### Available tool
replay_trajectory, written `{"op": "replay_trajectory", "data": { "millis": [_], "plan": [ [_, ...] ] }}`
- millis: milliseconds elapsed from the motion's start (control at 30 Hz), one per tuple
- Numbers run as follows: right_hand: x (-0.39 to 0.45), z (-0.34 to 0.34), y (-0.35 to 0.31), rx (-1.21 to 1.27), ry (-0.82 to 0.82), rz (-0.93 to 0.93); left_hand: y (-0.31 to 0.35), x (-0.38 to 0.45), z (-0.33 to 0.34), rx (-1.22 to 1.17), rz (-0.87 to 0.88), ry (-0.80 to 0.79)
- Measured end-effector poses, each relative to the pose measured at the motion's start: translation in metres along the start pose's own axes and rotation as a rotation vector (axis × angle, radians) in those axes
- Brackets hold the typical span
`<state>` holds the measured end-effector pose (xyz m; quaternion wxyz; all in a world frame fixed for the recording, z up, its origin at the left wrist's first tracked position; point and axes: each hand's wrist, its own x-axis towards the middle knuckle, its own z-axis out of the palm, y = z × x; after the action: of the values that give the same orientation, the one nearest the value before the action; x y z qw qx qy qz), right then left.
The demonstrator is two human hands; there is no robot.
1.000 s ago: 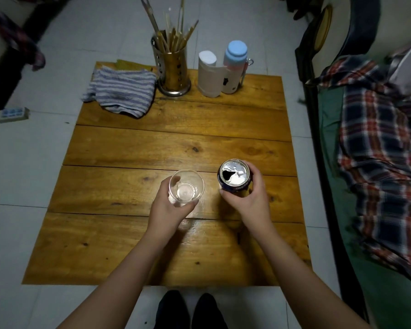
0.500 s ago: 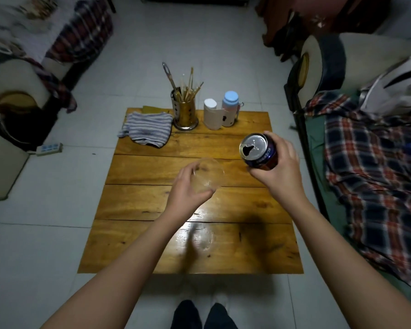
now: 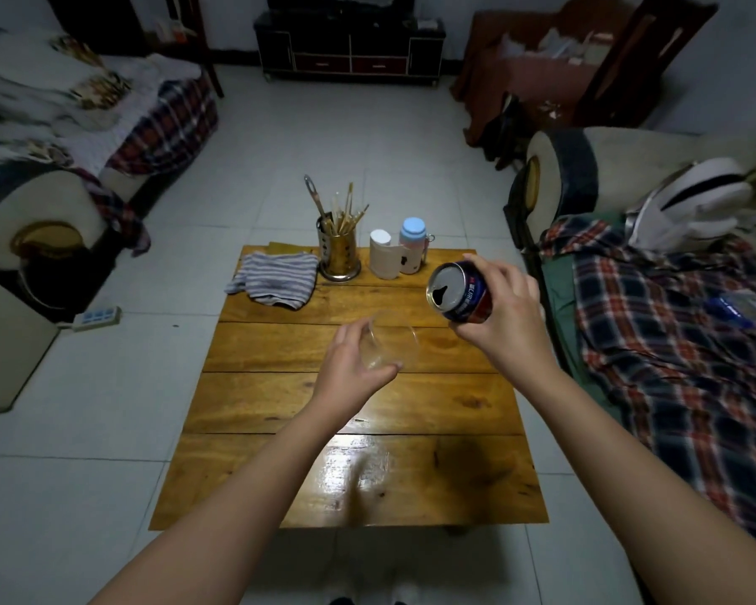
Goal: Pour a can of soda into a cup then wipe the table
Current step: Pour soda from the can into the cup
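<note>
My left hand (image 3: pixel 352 364) grips a clear plastic cup (image 3: pixel 393 344), lifted above the wooden table (image 3: pixel 367 473) and tilted with its mouth toward the right. My right hand (image 3: pixel 505 316) holds an opened blue and red soda can (image 3: pixel 459 296) above the table's right side. The can leans left, its opening facing the cup, up and to the right of the cup's rim. No liquid shows between them. A striped grey cloth (image 3: pixel 276 279) lies crumpled at the table's far left corner.
At the table's far edge stand a brass holder of chopsticks (image 3: pixel 339 251), a white container (image 3: pixel 384 254) and a blue-capped bottle (image 3: pixel 412 244). A bed with plaid bedding (image 3: pixel 673 342) borders the right side. A power strip (image 3: pixel 97 317) lies on the tiled floor at the left.
Both hands lifted the cup and the can off the table and raised them. The can tipped further left toward the cup. The camera pulled up and back, showing more of the room.
</note>
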<state>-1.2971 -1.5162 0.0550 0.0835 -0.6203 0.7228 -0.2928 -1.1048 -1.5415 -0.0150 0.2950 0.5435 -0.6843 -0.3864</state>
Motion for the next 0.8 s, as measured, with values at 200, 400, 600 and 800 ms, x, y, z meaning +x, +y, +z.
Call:
{"op": "replay_trajectory", "data": {
  "millis": [200, 400, 600, 800],
  "plan": [
    [0.004, -0.008, -0.004, -0.053, 0.017, -0.021, 0.007, 0.001, -0.004, 0.022, 0.019, 0.014],
    [0.007, -0.010, -0.007, -0.106, 0.007, -0.055, 0.011, 0.001, -0.004, 0.017, 0.014, 0.024],
    [0.009, -0.011, -0.012, -0.136, 0.030, -0.087, 0.014, 0.000, -0.006, 0.001, 0.012, 0.036],
    [0.014, -0.011, -0.018, -0.189, 0.037, -0.122, 0.016, 0.000, -0.009, -0.026, 0.022, 0.045]
  ]
}}
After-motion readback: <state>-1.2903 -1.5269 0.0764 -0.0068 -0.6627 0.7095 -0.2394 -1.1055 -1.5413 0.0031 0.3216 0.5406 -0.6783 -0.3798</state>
